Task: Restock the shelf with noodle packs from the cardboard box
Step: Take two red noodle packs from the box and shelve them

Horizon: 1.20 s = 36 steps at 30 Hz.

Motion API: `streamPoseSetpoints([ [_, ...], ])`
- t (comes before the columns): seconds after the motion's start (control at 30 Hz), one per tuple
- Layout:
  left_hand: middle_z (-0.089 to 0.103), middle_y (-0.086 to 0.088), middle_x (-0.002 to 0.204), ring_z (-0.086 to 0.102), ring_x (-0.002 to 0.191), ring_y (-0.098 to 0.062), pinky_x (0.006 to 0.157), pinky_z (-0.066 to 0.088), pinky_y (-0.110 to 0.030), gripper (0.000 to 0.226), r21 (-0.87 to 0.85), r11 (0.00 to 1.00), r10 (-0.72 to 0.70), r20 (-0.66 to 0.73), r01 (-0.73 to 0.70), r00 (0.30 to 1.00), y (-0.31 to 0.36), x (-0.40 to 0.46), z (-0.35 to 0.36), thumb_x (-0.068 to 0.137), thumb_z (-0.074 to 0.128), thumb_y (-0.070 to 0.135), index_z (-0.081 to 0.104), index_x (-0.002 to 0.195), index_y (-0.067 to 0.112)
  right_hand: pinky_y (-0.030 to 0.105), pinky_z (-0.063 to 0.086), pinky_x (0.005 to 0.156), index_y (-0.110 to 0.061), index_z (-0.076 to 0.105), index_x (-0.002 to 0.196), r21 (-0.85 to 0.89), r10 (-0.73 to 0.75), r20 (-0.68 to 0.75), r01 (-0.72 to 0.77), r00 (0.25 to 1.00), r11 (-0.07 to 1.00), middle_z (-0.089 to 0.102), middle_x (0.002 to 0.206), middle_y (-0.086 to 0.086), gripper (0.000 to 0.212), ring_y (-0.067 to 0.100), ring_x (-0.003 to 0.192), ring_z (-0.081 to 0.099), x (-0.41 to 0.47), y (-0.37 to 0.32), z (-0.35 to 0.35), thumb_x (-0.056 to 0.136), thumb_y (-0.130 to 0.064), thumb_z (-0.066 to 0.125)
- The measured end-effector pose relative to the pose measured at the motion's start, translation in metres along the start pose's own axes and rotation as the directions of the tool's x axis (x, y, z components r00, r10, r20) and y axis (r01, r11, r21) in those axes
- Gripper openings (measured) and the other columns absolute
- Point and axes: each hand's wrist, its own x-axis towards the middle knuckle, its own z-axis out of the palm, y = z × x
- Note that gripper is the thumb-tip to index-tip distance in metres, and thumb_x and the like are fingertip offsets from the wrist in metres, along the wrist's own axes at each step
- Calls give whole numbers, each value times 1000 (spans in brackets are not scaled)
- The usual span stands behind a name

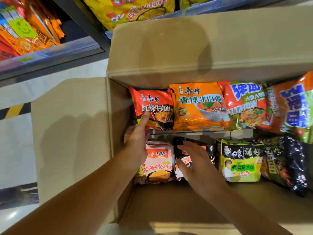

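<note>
While the left hand (138, 133) grips the red pack (153, 107), the right hand (194, 160) rests flat, fingers straight, on the black pack (182, 150).

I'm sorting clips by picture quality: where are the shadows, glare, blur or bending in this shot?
Head view: soft shadows fall on the cardboard box flaps; glare glints off the black noodle pack at right; the shelf at upper left looks blurred; the wide lens bends the box edges; the left hand and right hand look fairly sharp.
</note>
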Motion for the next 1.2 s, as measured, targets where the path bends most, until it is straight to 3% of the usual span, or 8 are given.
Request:
streamPoseSetpoints([
  [0.17,68,-4,110,71,94,-20,85,58,-30,39,241,963,91,136,-122,987,18,-14,7,77,83,30,51,99,26,17,26,105,-26,45,144,36,53,52,-55,997,998,41,148,-10,45,7,141,27,0,-16,1,101,-41,50],
  [0.37,75,1,102,73,91,-18,84,60,-38,24,528,741,242,366,-415,898,55,-56,-28,87,76,21,64,106,29,22,34,96,-28,46,144,220,174,149,-204,973,954,51,138,-12,46,7,129,45,5,-41,-4,101,-44,50],
  [0.57,77,13,93,72,82,-4,64,54,-12,33,442,615,434,503,-653,748,122,-121,-87,82,75,10,69,113,21,31,40,90,-9,51,134,495,411,256,-484,875,722,57,117,3,42,19,110,53,37,-75,2,100,-33,56],
  [0.7,73,21,103,70,93,2,77,54,-20,42,492,516,545,443,-702,712,158,-127,-121,74,78,32,69,116,33,44,46,96,-15,49,125,660,514,330,-583,792,474,59,108,6,41,23,104,54,70,-91,14,93,-32,68],
  [0.77,74,22,102,70,92,2,80,52,-27,41,491,531,577,387,-691,719,166,-123,-133,71,78,35,70,111,38,40,52,82,-18,51,119,715,531,379,-604,758,352,66,94,2,60,23,93,59,86,-91,25,76,-48,81],
  [0.9,73,11,113,71,103,-16,92,54,-47,53,486,537,576,386,-689,721,171,-107,-146,67,84,48,68,118,39,37,55,77,-8,51,136,832,616,354,-537,704,136,61,124,14,85,32,106,64,113,-83,51,70,-49,83],
  [1.03,74,7,114,71,104,-23,93,52,-52,64,441,531,608,396,-723,688,167,-90,-151,60,78,60,68,119,38,57,43,105,-17,48,140,900,681,330,-437,654,-16,62,130,14,120,38,119,59,136,-72,78,40,-73,86],
  [1.2,75,6,109,73,100,-21,92,53,-51,60,399,533,615,424,-746,665,159,-76,-152,60,77,57,70,115,37,54,38,111,-16,32,148,964,779,246,-226,576,-138,55,138,8,110,35,123,58,152,-78,82,61,-55,86],
])
